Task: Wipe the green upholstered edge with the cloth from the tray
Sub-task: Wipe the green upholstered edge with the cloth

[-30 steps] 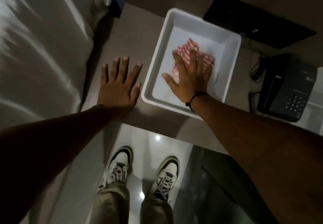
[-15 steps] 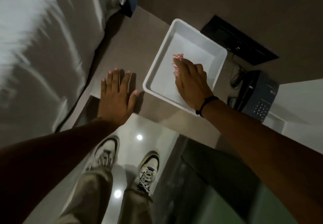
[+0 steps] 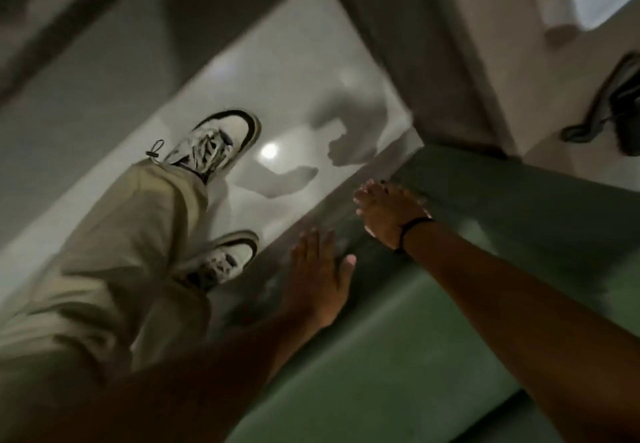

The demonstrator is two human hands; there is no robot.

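A pale, glossy floor (image 3: 287,72) fills the middle of the blurred view and mirrors one round ceiling light (image 3: 269,150) among soft shadows. A grey-brown cabinet side (image 3: 408,44) rises at upper right. On a light surface at the far right lies a dark coiled cord (image 3: 588,120).

green upholstered edge (image 3: 398,325): dull green padded fabric, a long band running from 5 o'clock up toward 1 o'clock beside the pale floor.
cloth: cannot be made out; blurred.
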